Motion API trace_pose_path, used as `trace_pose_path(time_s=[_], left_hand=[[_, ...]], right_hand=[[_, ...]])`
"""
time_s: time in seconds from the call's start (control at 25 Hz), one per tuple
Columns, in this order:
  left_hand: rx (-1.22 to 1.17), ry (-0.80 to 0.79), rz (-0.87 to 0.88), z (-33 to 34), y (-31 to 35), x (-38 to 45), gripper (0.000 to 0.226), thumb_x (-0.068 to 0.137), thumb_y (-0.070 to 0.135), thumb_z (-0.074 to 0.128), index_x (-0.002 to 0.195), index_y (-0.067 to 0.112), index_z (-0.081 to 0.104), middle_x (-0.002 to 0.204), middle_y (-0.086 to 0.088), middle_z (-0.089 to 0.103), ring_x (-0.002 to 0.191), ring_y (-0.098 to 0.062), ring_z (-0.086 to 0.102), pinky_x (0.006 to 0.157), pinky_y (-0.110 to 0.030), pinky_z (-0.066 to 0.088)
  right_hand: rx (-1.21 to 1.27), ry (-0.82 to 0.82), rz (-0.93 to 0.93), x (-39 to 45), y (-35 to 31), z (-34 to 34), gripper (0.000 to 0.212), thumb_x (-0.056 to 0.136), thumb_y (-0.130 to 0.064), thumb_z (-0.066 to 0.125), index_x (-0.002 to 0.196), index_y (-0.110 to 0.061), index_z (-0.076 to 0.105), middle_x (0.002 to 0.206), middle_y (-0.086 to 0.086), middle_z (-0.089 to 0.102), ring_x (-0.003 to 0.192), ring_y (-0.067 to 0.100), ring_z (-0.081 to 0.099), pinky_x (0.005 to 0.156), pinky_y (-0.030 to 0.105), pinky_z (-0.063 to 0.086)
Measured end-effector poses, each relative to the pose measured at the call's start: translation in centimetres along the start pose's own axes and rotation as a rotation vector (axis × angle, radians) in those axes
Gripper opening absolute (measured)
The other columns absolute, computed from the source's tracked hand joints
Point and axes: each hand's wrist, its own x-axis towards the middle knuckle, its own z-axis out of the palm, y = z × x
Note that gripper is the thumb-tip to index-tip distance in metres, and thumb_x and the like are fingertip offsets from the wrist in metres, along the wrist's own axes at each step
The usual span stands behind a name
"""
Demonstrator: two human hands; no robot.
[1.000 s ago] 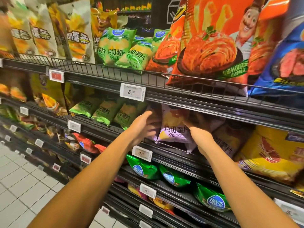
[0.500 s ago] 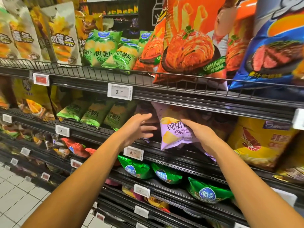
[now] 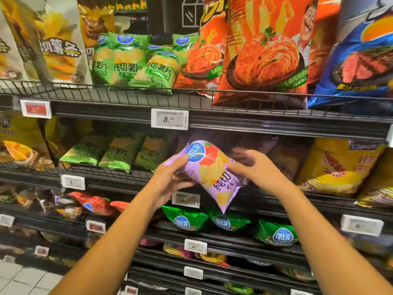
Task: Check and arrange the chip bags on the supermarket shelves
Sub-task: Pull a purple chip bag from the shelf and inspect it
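Here, both hands hold one purple bag [image 3: 209,173] in front of the second shelf [image 3: 276,129], clear of the shelf's row. Left hand [image 3: 168,179] grips the bag's upper left end, thumb on the front near the blue round logo, fingers curled behind. Right hand [image 3: 253,169] holds the bag's right side, fingers wrapped round its edge. Bag is tilted, logo end up and left, lower corner pointing down toward the price tag [image 3: 186,199] below.

Behind the bag, in shadow: more bags, colours hard to tell. Left of them on the same shelf, three green bags [image 3: 119,154] lie in a row. To the right, a yellow bag [image 3: 338,165].

Top shelf: green bags [image 3: 127,60] at centre, big orange bags [image 3: 261,50] beside them, a blue bag [image 3: 361,60] at far right. A tag reading 3.50 [image 3: 169,121] hangs on the top shelf's edge.

Third shelf: dark green bags [image 3: 227,220] with blue logos, under the hands.
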Motion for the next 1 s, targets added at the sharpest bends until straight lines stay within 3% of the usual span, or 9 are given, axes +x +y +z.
trace_pose_path(time_s=[0.12, 0.24, 0.32, 0.4, 0.52, 0.6, 0.72, 0.88, 1.0], left_hand=[[-0.231, 0.063, -0.005, -1.7, -0.8, -0.7, 0.029, 0.08, 0.031, 0.07, 0.105, 0.018, 0.073, 0.107, -0.011, 0.075, 0.093, -0.025, 0.074, 0.068, -0.038, 0.06], [-0.375, 0.035, -0.046, -2.9, -0.8, -1.3, 0.058, 0.072, 0.034, 0.075, 0.122, 0.008, 0.062, 0.116, -0.017, 0.071, 0.102, -0.029, 0.071, 0.073, -0.041, 0.06], [-0.371, -0.04, -0.071, -3.6, -1.0, -1.7, 0.076, 0.062, 0.033, 0.087, 0.126, 0.003, 0.059, 0.121, -0.02, 0.068, 0.109, -0.032, 0.067, 0.078, -0.043, 0.059], [-0.327, -0.097, -0.085, -5.0, -1.4, -2.1, 0.071, 0.061, 0.03, 0.087, 0.121, 0.004, 0.061, 0.119, -0.019, 0.069, 0.108, -0.031, 0.068, 0.078, -0.042, 0.058], [-0.146, -0.151, -0.099, -6.8, -1.6, -2.5, 0.03, 0.073, 0.03, 0.075, 0.1, 0.017, 0.073, 0.111, -0.01, 0.073, 0.099, -0.023, 0.071, 0.075, -0.039, 0.059], [-0.056, -0.193, -0.11, -7.1, -1.8, -2.7, 0.02, 0.08, 0.029, 0.07, 0.098, 0.022, 0.074, 0.114, -0.009, 0.072, 0.101, -0.021, 0.071, 0.076, -0.039, 0.059], [-0.009, -0.209, -0.112, -7.1, -2.1, -3.1, 0.023, 0.083, 0.031, 0.066, 0.103, 0.022, 0.071, 0.12, -0.009, 0.07, 0.104, -0.02, 0.069, 0.077, -0.038, 0.058], [0.052, -0.224, -0.039, -6.9, -2.5, -3.6, 0.042, 0.08, 0.031, 0.071, 0.117, 0.014, 0.063, 0.125, -0.013, 0.067, 0.108, -0.025, 0.066, 0.085, -0.04, 0.057], [0.081, -0.205, 0.077, -6.0, -3.3, -4.0, 0.058, 0.073, 0.027, 0.073, 0.125, 0.01, 0.056, 0.128, -0.015, 0.065, 0.116, -0.029, 0.062, 0.099, -0.043, 0.05]], right_hand=[[0.117, 0.254, 0.057, -1.8, 1.5, 2.4, 0.048, 0.087, -0.035, 0.075, 0.127, -0.023, 0.052, 0.109, -0.006, 0.072, 0.091, 0.009, 0.07, 0.076, 0.036, 0.06], [0.378, 0.201, 0.155, -3.6, 1.8, 6.0, 0.068, 0.082, -0.052, 0.075, 0.135, -0.018, 0.047, 0.103, -0.011, 0.077, 0.092, 0.01, 0.075, 0.068, 0.027, 0.06], [0.41, 0.154, 0.158, -4.3, 1.4, 7.9, 0.057, 0.081, -0.06, 0.072, 0.127, -0.029, 0.061, 0.113, -0.006, 0.076, 0.1, 0.018, 0.074, 0.076, 0.033, 0.06], [0.436, 0.182, 0.133, -4.9, 0.9, 9.3, 0.046, 0.079, -0.059, 0.07, 0.118, -0.035, 0.07, 0.118, -0.001, 0.075, 0.105, 0.021, 0.073, 0.082, 0.036, 0.06], [0.512, 0.273, 0.117, -5.8, 0.6, 10.3, 0.046, 0.078, -0.059, 0.075, 0.113, -0.029, 0.074, 0.119, 0.004, 0.075, 0.107, 0.021, 0.072, 0.083, 0.033, 0.06], [0.541, 0.323, 0.138, -6.4, 0.5, 11.0, 0.045, 0.08, -0.059, 0.072, 0.112, -0.026, 0.075, 0.119, 0.005, 0.075, 0.106, 0.021, 0.072, 0.078, 0.03, 0.059], [0.565, 0.379, 0.16, -7.0, 0.6, 11.9, 0.044, 0.085, -0.052, 0.063, 0.118, -0.024, 0.073, 0.12, 0.006, 0.074, 0.105, 0.021, 0.073, 0.076, 0.029, 0.059], [0.622, 0.391, 0.122, -7.8, 1.0, 12.1, 0.049, 0.09, -0.045, 0.061, 0.131, -0.018, 0.064, 0.127, 0.006, 0.071, 0.114, 0.024, 0.069, 0.088, 0.033, 0.059], [0.559, 0.458, 0.09, -8.2, 1.7, 12.2, 0.033, 0.1, -0.035, 0.053, 0.126, -0.02, 0.065, 0.122, 0.0, 0.073, 0.108, 0.015, 0.069, 0.089, 0.03, 0.056]])
